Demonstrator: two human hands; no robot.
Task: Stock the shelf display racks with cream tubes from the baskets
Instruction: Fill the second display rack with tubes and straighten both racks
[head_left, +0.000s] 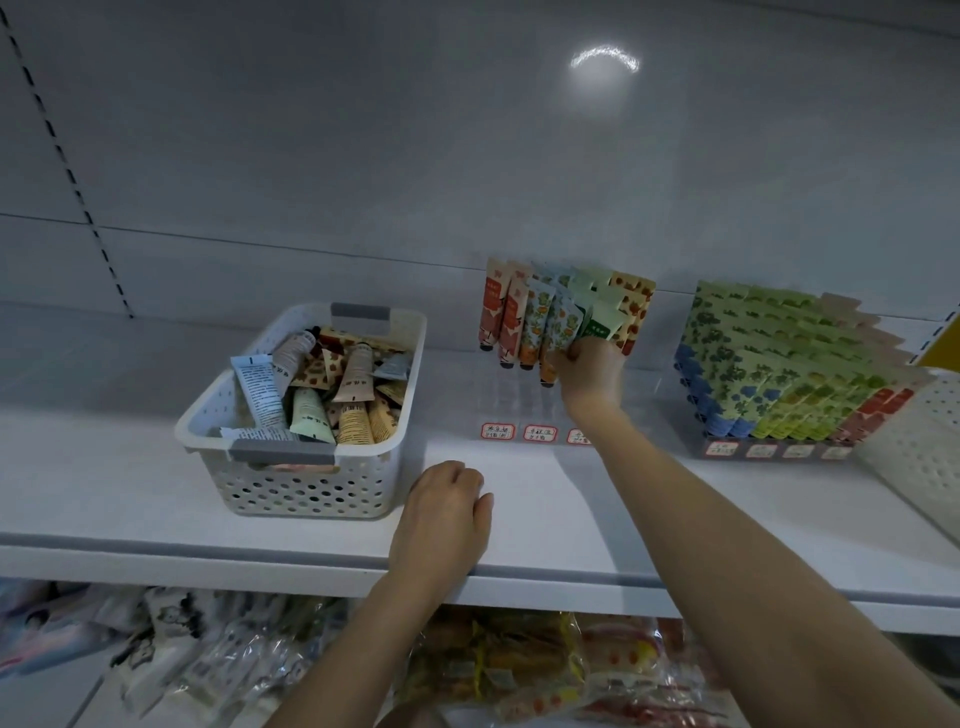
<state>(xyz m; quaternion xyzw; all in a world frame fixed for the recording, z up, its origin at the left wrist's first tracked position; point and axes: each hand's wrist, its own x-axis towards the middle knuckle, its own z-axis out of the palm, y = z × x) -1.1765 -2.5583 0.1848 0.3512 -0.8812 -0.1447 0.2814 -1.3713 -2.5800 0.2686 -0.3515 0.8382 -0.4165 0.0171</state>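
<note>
**Light, soft tubes: take them low, by the cap**

Head view. Your right hand (589, 366) is stretched out to the clear plastic display rack (519, 410) at the back of the white shelf (571, 499). Its fingers curl round the cap end of a green and white cream tube (602, 322), which stands among the upright tubes (511, 317) that fill only the rack's back rows. The wrist is bent up and the forearm runs long across the shelf, so I judge the reach to be near its limit. Your left hand (447, 514) rests on the shelf near its front edge, just right of the white perforated plastic basket (311, 493). Its fingers are loosely curled and hold nothing.

The loose tubes (332, 384) heaped in the basket look small, light and squeezable, each with a flat crimped tail and a hard round cap. Take each one low on the body, next to the cap, where it is likely stiffest. A pinch at mid-body could dent it, and the glossy skin may slip. The standing tubes lean on one another and could tip if nudged. The second rack (779, 364), to the right, is packed full.
</note>
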